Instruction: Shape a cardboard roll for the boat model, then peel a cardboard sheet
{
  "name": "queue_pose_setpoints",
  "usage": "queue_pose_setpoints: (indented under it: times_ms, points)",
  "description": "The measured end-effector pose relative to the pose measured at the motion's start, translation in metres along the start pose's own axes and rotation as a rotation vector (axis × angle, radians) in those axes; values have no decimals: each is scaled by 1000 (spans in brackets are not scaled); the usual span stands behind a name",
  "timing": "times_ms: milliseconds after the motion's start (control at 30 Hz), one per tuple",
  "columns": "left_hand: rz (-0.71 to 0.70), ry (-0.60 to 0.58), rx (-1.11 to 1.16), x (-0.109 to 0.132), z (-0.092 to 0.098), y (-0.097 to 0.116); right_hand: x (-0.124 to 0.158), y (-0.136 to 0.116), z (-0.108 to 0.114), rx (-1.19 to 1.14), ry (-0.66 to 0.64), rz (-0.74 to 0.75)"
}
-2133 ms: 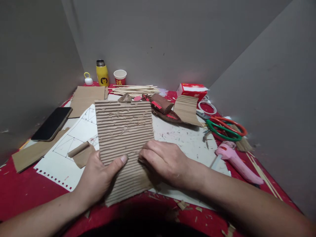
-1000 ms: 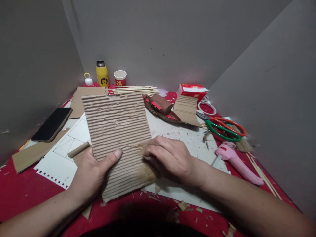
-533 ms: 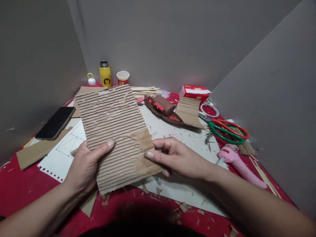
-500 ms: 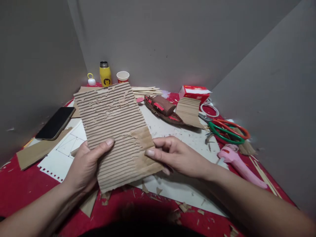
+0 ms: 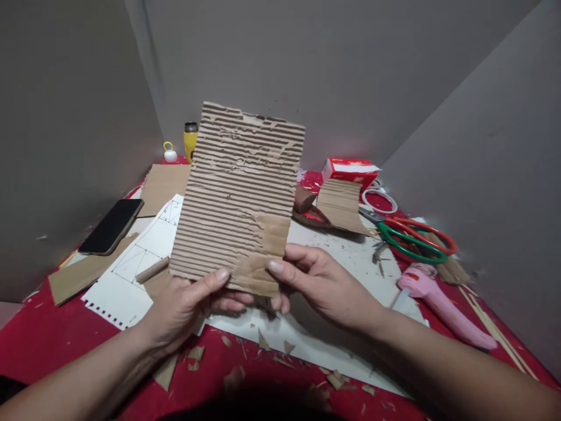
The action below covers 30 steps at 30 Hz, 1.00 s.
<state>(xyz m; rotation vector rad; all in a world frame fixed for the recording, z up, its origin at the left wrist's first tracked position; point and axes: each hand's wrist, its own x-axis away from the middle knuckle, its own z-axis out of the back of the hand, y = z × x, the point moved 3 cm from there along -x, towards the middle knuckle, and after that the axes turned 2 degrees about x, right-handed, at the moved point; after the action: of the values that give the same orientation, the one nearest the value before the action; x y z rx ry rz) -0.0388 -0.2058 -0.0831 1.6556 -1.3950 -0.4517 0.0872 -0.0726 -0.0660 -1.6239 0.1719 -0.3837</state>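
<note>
I see the left hand [image 5: 186, 307] pinching the lower edge of the corrugated cardboard sheet [image 5: 241, 193], thumb on the ribbed face and fingers curled behind. The right hand [image 5: 326, 286] is closed on the same lower edge, its thumb pressing a smooth patch where the facing paper remains. The sheet stands nearly upright above the white paper sheet [image 5: 346, 251], clear of the table. To the right lie the green and red scissors [image 5: 414, 242] and, nearer, the pink glue gun [image 5: 442, 304]. A smaller corrugated piece [image 5: 342, 204] lies behind, near the red box [image 5: 350, 171]. At left rest the phone [image 5: 111, 227] and yellow bottle [image 5: 190, 140].
</note>
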Motion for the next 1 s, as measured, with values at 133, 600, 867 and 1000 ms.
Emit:
queue_pose_setpoints:
  times_ms: [133,600,867,1000]
  points:
    - [-23,29,27,1,0,0,-2,0,0,70,1,-6]
    - [28,106,-215,5,12,-11,9,-10,-3,350,207,216]
    - [89,55,-492,7,8,-13,-1,-9,12,194,389,240]
    - [141,58,-498,8,2,-10,-5,-8,26,31,518,248]
